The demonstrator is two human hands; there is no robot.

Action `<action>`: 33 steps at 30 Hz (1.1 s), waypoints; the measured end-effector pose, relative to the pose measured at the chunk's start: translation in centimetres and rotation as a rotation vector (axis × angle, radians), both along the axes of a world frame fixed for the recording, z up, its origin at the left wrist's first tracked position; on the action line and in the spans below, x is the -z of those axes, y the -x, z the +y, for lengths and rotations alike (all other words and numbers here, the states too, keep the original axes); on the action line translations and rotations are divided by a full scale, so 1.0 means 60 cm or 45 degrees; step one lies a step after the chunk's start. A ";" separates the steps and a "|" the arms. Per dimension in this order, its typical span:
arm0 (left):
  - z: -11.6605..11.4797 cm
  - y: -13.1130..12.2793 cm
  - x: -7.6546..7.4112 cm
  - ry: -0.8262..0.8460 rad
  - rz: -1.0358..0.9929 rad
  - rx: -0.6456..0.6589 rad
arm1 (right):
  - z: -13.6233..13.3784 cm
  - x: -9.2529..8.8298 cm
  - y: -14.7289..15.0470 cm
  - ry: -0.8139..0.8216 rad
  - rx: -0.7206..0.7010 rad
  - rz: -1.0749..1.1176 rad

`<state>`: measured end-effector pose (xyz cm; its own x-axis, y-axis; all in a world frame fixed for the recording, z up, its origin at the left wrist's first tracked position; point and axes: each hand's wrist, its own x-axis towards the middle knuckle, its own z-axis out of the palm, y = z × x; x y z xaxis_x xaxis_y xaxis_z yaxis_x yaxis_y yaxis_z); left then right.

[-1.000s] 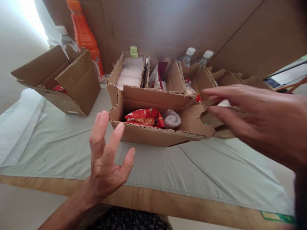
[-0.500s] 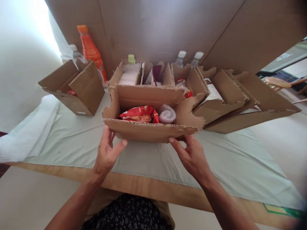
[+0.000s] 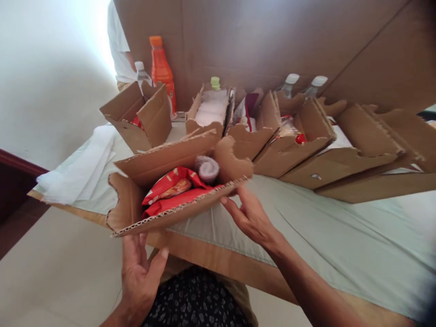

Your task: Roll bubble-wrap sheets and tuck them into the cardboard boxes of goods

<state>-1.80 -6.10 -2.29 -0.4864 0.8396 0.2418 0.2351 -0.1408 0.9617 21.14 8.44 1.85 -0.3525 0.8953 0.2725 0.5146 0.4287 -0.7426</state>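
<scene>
An open cardboard box (image 3: 190,212) is tilted over the front of the table, its left end past the edge. Inside lie a red snack packet (image 3: 173,186) and a bubble-wrapped roll (image 3: 207,169). My left hand (image 3: 141,272) supports the box from below at its left end, fingertips hidden under it. At the right end my right hand (image 3: 250,215) grips the lower side, thumb on the front and fingers partly hidden beneath.
Behind stand several open boxes (image 3: 293,159), a box at the left (image 3: 150,131), an orange bottle (image 3: 163,72) and white-capped bottles. White wrap (image 3: 78,168) lies on the green cloth (image 3: 289,204). Another person's sleeve (image 3: 121,45) shows at upper left.
The held box has come left and toward me, turning so its left end is nearer. Both hands moved with it. The view has shifted left, and a person now shows at upper left.
</scene>
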 end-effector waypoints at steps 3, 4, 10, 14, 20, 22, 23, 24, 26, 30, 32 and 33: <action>-0.024 0.007 0.012 -0.010 0.047 -0.060 | 0.071 0.007 0.074 -0.004 -0.208 0.120; -0.028 0.008 0.017 -0.018 0.075 -0.068 | 0.094 0.010 0.100 -0.013 -0.247 0.157; -0.020 0.012 0.034 -0.076 0.176 -0.046 | 0.152 0.043 0.206 -0.125 -0.172 0.178; -0.006 0.020 0.041 -0.066 0.172 -0.184 | 0.146 0.063 0.216 -0.235 -0.102 0.167; 0.017 0.017 0.063 -0.050 0.306 -0.210 | 0.165 0.079 0.229 -0.255 -0.072 0.148; 0.031 0.009 0.062 -0.044 0.336 -0.146 | 0.170 0.091 0.233 -0.241 -0.067 0.128; 0.038 0.005 0.059 -0.040 0.363 -0.116 | 0.171 0.099 0.233 -0.217 -0.074 0.112; 0.047 0.002 0.056 -0.036 0.400 -0.092 | 0.171 0.109 0.233 -0.185 -0.083 0.093; 0.065 0.001 0.047 -0.034 0.476 -0.048 | 0.169 0.130 0.229 -0.117 -0.085 0.055; 0.107 0.014 0.034 -0.049 0.561 0.045 | 0.166 0.161 0.221 -0.050 -0.035 0.014; 0.134 0.026 0.030 -0.050 0.582 0.102 | 0.167 0.163 0.220 -0.044 -0.025 -0.002; 0.150 0.032 0.029 -0.052 0.590 0.129 | 0.168 0.162 0.220 -0.044 -0.024 -0.011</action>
